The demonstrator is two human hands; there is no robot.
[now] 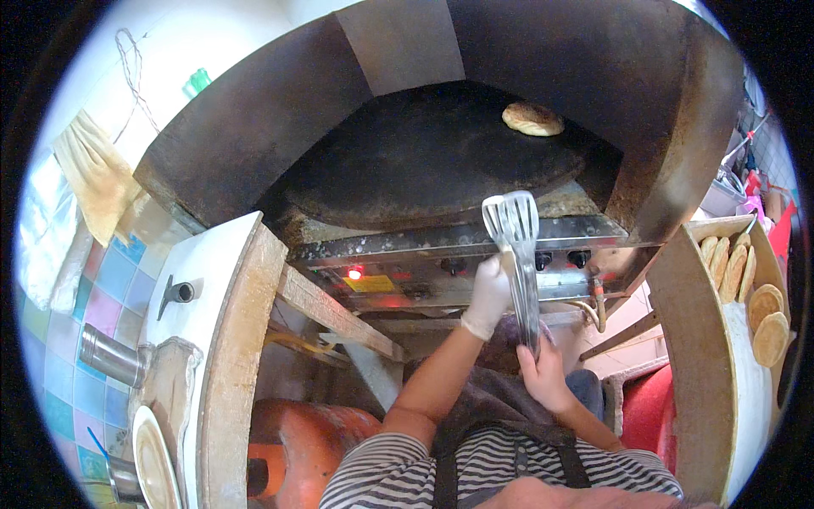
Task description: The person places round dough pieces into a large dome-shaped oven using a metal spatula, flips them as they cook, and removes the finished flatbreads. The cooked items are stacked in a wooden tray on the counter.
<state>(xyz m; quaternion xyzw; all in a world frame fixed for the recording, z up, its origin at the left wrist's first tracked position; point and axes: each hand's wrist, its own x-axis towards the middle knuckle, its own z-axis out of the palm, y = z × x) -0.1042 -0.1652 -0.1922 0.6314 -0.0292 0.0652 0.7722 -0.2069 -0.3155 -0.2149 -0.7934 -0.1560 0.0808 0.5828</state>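
Observation:
My right hand (545, 375), bare, is closed around the handle end of a long metal slotted turner (524, 280), which looks doubled like tongs. Its slotted head (518, 216) points away from me, in front of the griddle's front edge. My left hand (488, 299) wears a whitish glove and lies against the turner's left side, just below the head. Its fingers are partly hidden, so its grip is unclear. Beyond them, one round browned flatbread (533, 119) lies at the far right of the dark round griddle (413, 159).
A curved metal guard (254, 127) surrounds the griddle. Knobs and a red light (354, 273) line its front panel. At left stands a white-topped table (210, 254) with a plate (152, 458); at right, a wooden tray (693, 356) with several breads (733, 273). An orange cylinder (311, 445) stands below.

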